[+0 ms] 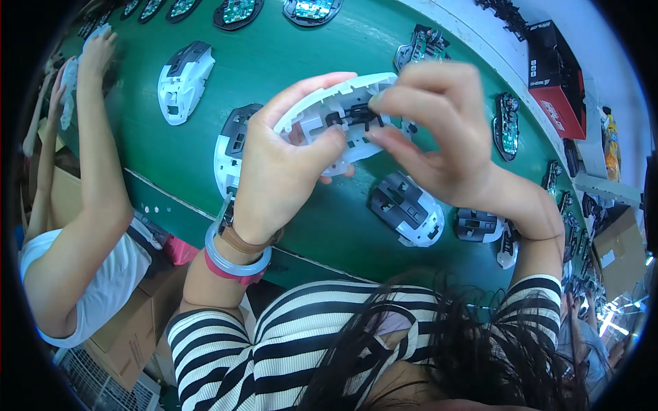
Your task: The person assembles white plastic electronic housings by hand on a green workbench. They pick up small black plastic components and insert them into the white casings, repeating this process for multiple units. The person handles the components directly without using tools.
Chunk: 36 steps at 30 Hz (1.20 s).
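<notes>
My left hand (271, 168) is wrapped round a white plastic mouse shell (317, 103), tilted so its hollow inside shows, with the thumb pressing on the inner side. Small black plastic parts (358, 115) sit inside the shell. At its right end, my right hand (445, 127) has thumb and forefinger closed at a black part; the fingers are slightly blurred and partly hide it. A black and white mouse shell (229, 154) lies partly behind my left hand. Another such shell (409, 209) rests on the green bench below my right hand.
The green bench (301, 61) also bears a shell (184, 82) at the left and one (480, 225) near my right forearm. Several circuit boards in black bases (238, 10) line the far edge. A black and red box (556, 82) stands far right. A co-worker's arm (99, 137) reaches in from the left.
</notes>
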### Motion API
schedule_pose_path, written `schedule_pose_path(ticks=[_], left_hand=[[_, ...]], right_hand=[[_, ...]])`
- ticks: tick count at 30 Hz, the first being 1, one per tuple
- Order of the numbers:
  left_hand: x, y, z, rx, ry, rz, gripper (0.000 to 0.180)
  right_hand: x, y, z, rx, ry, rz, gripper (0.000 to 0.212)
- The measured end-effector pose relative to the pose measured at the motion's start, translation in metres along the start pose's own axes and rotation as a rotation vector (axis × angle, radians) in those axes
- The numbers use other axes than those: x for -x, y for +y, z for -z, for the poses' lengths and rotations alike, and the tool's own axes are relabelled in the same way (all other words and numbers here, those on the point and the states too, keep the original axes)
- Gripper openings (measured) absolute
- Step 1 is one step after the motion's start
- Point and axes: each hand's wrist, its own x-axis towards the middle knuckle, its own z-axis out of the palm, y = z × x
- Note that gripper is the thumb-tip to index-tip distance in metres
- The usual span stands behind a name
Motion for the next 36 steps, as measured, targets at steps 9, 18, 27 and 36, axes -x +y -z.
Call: schedule_pose_path(ticks=[9, 18, 27, 36], left_hand=[[0.002, 0.001, -0.001, 0.024, -0.003, -0.012, 0.043], [0.001, -0.006, 0.005, 0.049, -0.15, -0.038, 0.047], [0.001, -0.001, 0.001, 0.03, -0.116, 0.073, 0.047], [0.004, -0.011, 0.002, 0.2, -0.077, -0.043, 0.049]], right_hand=[[-0.007, -0.003, -0.001, -0.671, -0.195, -0.714, 0.044], [0.004, 0.001, 0.001, -0.677, -0.329, -0.905, 0.025], [0.008, -0.009, -0.002, -0.369, -0.142, -0.579, 0.023], [-0.016, 0.004, 0.011, -0.698, -0.363, -0.932, 0.031]])
